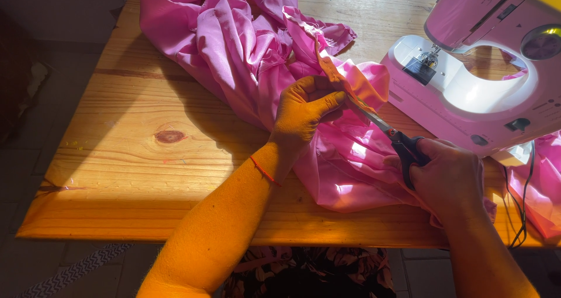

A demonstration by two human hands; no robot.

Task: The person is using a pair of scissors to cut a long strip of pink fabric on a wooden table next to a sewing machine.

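right hand (450,178) scissors (403,146) cutting fabric (245,46)

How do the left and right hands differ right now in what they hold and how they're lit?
The left hand pinches a raised fold of the pink fabric, while the right hand grips the scissors by their dark handles. The left hand sits in bright sun; the right hand is mostly in shadow. The left wrist wears a red thread; the right wrist shows none. Both work the same fabric edge.
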